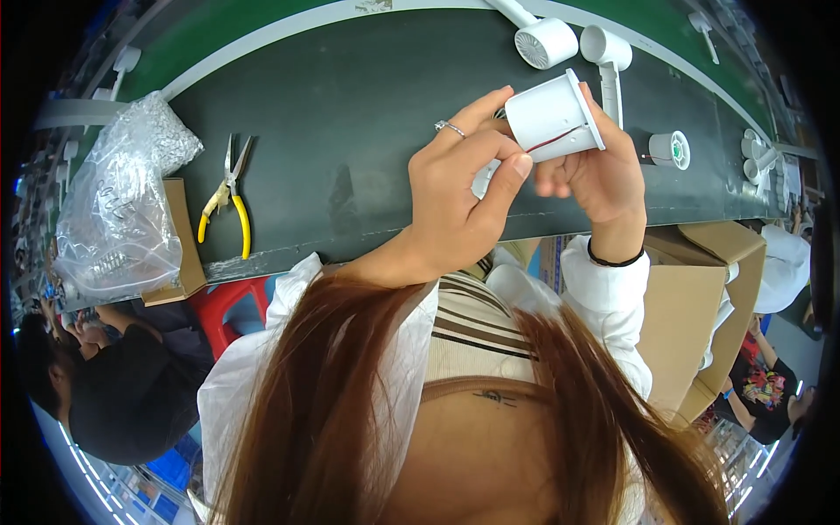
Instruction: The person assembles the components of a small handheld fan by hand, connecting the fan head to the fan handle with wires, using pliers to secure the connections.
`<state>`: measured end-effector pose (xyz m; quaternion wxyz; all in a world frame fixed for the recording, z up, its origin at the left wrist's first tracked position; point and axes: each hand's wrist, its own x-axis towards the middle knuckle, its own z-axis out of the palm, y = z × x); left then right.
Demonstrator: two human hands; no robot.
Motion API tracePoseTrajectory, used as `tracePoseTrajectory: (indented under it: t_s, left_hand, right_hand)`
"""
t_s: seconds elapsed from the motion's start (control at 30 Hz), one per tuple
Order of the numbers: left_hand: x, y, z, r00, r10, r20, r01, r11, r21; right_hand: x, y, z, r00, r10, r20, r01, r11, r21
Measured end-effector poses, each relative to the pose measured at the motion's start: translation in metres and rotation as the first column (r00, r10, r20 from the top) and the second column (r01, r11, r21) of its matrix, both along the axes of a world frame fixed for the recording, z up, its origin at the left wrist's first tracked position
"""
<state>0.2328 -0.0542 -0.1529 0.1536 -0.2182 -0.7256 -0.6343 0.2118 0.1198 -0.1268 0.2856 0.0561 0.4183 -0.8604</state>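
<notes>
Above the near edge of the bench, my right hand (605, 175) is closed round a white flanged cylindrical housing (549, 112), tilted on its side. A thin red wire (556, 138) runs along the housing's wall. Thumb and forefinger of my left hand (464, 184) pinch together at the wire's end, beside the housing. Behind those fingers a bit of a white part (484, 178) shows; most of it is hidden. The left hand's other fingers reach behind the housing's narrower end.
Yellow-handled pliers (229, 197) lie on the dark bench (332, 96) at left, near a clear bag of small parts (122, 201). White handheld fan bodies (544, 44) lie at the far side. Another white cylindrical part (669, 150) sits at right. An open cardboard box (678, 324) stands below the bench edge.
</notes>
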Motion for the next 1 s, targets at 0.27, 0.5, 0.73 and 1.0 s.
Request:
tracePoseTrajectory:
  t_s: [0.27,0.5,0.73,1.0]
  left_hand:
    - [0.012,0.003,0.007,0.974,-0.076,0.215,0.027,0.975,0.222]
    - [0.006,0.004,-0.004,0.996,-0.009,0.093,-0.008,0.983,0.184]
    - [0.007,0.006,0.004,0.938,-0.101,0.331,-0.034,0.925,0.378]
    - [0.007,0.01,-0.006,0.893,-0.275,0.358,0.02,0.817,0.577]
  right_hand:
    - [0.006,-0.01,-0.007,0.927,-0.326,-0.188,0.369,0.883,0.29]
    - [0.004,-0.022,0.003,0.887,-0.32,-0.333,0.443,0.797,0.412]
    - [0.003,-0.025,-0.004,0.748,-0.268,-0.608,0.536,0.784,0.314]
    - [-0.01,-0.007,-0.012,0.234,0.242,-0.942,0.728,0.598,0.335]
